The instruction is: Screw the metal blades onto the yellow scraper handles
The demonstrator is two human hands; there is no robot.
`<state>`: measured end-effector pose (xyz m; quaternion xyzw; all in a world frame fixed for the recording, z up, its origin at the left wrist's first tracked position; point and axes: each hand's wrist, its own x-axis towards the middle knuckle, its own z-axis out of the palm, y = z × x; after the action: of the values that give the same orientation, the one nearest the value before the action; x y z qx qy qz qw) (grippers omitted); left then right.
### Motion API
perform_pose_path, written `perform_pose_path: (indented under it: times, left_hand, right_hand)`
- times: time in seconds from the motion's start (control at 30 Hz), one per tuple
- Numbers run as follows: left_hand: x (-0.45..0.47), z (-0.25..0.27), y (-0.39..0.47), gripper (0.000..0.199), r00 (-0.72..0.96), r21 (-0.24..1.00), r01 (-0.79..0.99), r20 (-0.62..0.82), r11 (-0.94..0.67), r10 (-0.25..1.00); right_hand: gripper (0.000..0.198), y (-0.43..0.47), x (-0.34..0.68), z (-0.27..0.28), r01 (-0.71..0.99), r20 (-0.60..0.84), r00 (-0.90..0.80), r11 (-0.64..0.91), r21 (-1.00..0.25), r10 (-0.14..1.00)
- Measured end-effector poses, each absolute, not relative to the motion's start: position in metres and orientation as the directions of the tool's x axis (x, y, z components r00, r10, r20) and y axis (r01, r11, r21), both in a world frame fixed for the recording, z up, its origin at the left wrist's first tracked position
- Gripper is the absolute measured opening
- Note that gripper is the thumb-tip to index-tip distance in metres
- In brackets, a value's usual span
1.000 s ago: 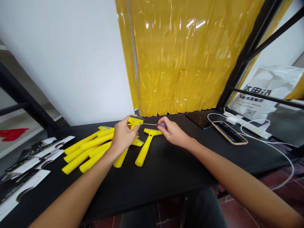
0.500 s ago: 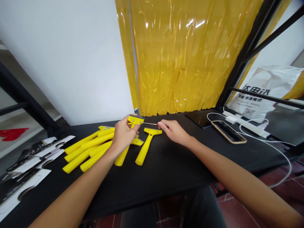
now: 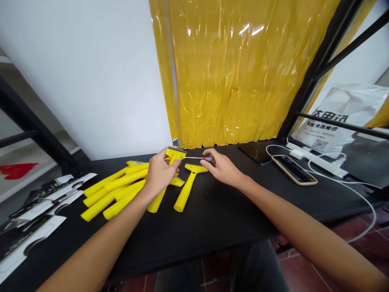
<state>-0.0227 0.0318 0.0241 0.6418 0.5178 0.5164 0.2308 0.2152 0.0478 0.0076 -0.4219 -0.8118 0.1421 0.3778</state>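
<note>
My left hand [image 3: 162, 172] is closed around a yellow scraper [image 3: 175, 153], its head raised above the table and its blade edge facing away from me. In my right hand [image 3: 224, 167] is a screwdriver [image 3: 194, 157], gripped by its handle between thumb and fingers. The thin shaft points left, and its tip meets the side of the scraper's head at a screw. Just below the shaft, a second yellow scraper [image 3: 186, 189] lies on the table. Several more yellow scrapers [image 3: 105, 205] are piled to the left, partly hidden behind my left hand and forearm.
Printed cards [image 3: 42, 231] are stacked at the table's left. To the right lie a dark tablet [image 3: 254, 154], a phone [image 3: 293, 170] and a white power strip [image 3: 322, 162] with cables. A white plastic bag [image 3: 337, 117] stands behind. Yellow strip curtain [image 3: 243, 81] hangs at the back.
The fingers of my right hand have opened up slightly and shifted along the screwdriver handle, so more of it shows. My left hand and its scraper stay nearly where they were.
</note>
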Motion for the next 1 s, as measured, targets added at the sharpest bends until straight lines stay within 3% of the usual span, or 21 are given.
perform_pose_path:
  times: [0.13, 0.23, 0.5, 0.63, 0.87, 1.0]
  left_hand:
    - [-0.0233, 0.0227, 0.0326, 0.042, -0.085, 0.837, 0.424, 0.417, -0.346, 0.905]
    - [-0.0229, 0.0239, 0.0318, 0.042, -0.074, 0.843, 0.413, 0.409, -0.346, 0.909]
    - [-0.0218, 0.025, 0.0294, 0.04, -0.065, 0.809, 0.452, 0.449, -0.375, 0.891]
    - [-0.0201, 0.0268, 0.0262, 0.037, -0.047, 0.779, 0.482, 0.479, -0.4, 0.876]
    - [-0.0188, 0.0315, 0.0245, 0.037, -0.073, 0.807, 0.449, 0.461, -0.384, 0.884]
    - [-0.0181, 0.0317, 0.023, 0.033, -0.055, 0.806, 0.451, 0.454, -0.384, 0.889]
  right_hand:
    - [0.021, 0.046, 0.2145, 0.0095, 0.573, 0.505, -0.357, 0.611, -0.546, 0.786]
    - [0.033, 0.0448, 0.2145, 0.0111, 0.572, 0.499, -0.389, 0.627, -0.528, 0.775]
    - [0.021, 0.0442, 0.2148, 0.0109, 0.577, 0.512, -0.362, 0.619, -0.533, 0.779]
    - [0.036, 0.0436, 0.2135, 0.0101, 0.611, 0.446, -0.383, 0.584, -0.535, 0.809]
    - [0.018, 0.0398, 0.2122, 0.0104, 0.572, 0.482, -0.41, 0.63, -0.525, 0.774]
    - [0.028, 0.0428, 0.2152, 0.011, 0.602, 0.478, -0.401, 0.618, -0.506, 0.781]
